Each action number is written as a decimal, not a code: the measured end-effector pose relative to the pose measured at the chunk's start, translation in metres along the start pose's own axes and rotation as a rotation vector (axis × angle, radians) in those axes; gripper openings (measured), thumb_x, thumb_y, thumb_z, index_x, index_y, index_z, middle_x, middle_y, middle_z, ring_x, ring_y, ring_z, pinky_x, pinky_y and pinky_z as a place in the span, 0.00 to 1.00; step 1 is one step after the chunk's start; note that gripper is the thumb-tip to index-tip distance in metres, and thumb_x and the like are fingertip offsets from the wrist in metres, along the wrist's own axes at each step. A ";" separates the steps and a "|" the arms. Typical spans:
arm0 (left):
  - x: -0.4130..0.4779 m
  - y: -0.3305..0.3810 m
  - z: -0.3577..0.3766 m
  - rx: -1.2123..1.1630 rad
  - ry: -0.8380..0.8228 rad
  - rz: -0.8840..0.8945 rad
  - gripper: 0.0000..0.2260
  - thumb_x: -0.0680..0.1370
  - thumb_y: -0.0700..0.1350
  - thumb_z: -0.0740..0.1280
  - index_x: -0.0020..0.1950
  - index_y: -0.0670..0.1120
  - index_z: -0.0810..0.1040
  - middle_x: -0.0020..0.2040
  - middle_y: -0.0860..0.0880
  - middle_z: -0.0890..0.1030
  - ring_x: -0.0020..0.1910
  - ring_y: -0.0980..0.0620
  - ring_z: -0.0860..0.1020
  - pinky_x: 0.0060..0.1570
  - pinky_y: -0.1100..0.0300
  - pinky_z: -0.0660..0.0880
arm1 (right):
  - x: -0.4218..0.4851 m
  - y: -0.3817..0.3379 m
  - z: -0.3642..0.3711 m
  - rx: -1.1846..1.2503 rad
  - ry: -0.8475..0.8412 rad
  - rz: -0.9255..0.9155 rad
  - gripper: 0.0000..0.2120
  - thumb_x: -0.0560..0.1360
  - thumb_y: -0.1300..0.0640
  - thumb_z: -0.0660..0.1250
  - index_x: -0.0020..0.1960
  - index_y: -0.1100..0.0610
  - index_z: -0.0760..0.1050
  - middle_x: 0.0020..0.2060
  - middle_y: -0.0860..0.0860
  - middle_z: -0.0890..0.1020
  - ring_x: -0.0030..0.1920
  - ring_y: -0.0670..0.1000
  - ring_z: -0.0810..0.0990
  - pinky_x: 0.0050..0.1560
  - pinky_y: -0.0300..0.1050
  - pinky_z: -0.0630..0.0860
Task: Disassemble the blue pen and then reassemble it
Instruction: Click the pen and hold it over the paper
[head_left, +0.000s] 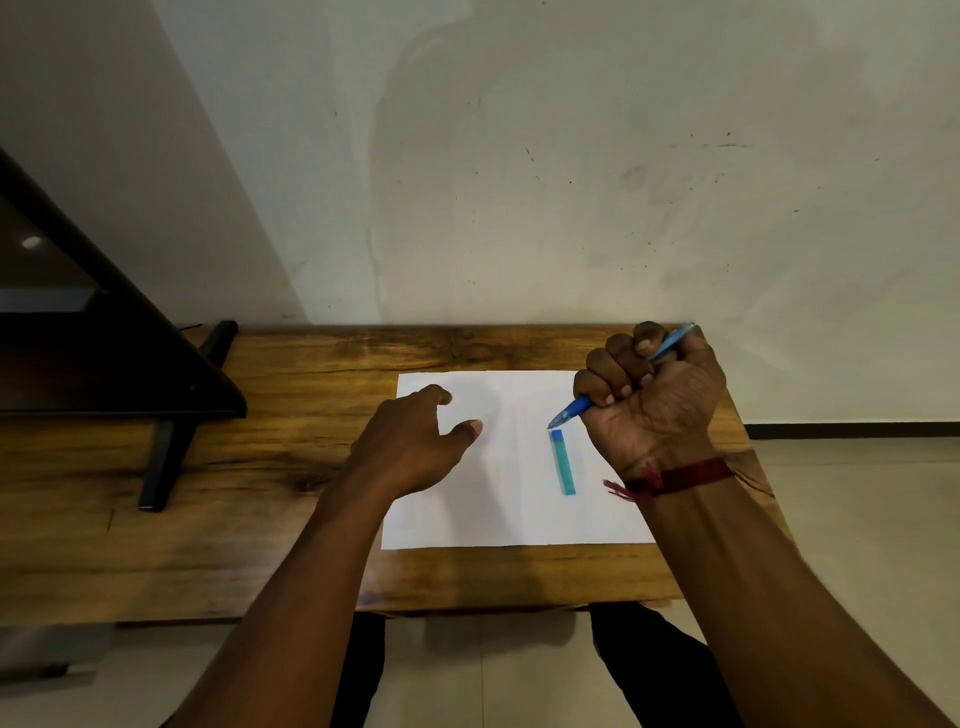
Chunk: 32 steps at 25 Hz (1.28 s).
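My right hand (649, 395) is closed in a fist around the blue pen (571, 408), above the right side of the white paper. The pen's tip points down-left, just above the paper, and its rear end sticks out past my fist at the top right. Its blue-green cap (563, 462) lies loose on the paper directly below the tip, pointing toward me. My left hand (410, 441) rests on the left part of the paper, fingers apart, holding nothing.
The white sheet (488, 509) lies on a wooden table (291, 467) pushed against a pale wall. A dark stand with black legs (161, 452) sits on the table's left side. The table's right edge is close to my right wrist.
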<state>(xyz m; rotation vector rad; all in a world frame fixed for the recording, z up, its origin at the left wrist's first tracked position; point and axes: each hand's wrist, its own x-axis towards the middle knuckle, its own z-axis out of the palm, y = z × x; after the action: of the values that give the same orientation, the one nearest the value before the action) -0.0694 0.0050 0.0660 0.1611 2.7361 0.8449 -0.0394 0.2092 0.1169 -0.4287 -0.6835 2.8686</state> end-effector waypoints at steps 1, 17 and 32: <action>0.000 0.000 0.000 -0.002 -0.001 0.000 0.26 0.73 0.64 0.64 0.67 0.53 0.70 0.58 0.49 0.79 0.56 0.48 0.77 0.53 0.52 0.75 | -0.001 0.000 0.000 -0.002 -0.005 0.003 0.24 0.77 0.43 0.49 0.29 0.56 0.64 0.18 0.47 0.61 0.19 0.45 0.57 0.24 0.35 0.54; 0.000 0.000 0.004 0.015 -0.021 0.007 0.26 0.73 0.64 0.64 0.67 0.52 0.70 0.59 0.49 0.79 0.58 0.47 0.75 0.51 0.54 0.73 | -0.002 0.000 0.002 -0.025 -0.001 0.017 0.26 0.76 0.40 0.51 0.28 0.56 0.64 0.17 0.47 0.61 0.19 0.45 0.56 0.25 0.35 0.54; 0.000 0.000 0.003 0.007 -0.017 0.015 0.26 0.74 0.63 0.64 0.68 0.51 0.70 0.61 0.48 0.78 0.60 0.47 0.75 0.51 0.55 0.73 | -0.005 0.000 0.004 -0.021 -0.026 0.017 0.25 0.76 0.40 0.49 0.29 0.56 0.64 0.17 0.47 0.61 0.19 0.45 0.57 0.25 0.35 0.53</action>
<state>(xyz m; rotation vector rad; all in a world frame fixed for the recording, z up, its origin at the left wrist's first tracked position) -0.0683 0.0066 0.0635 0.1892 2.7261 0.8337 -0.0356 0.2061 0.1210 -0.4033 -0.7182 2.8906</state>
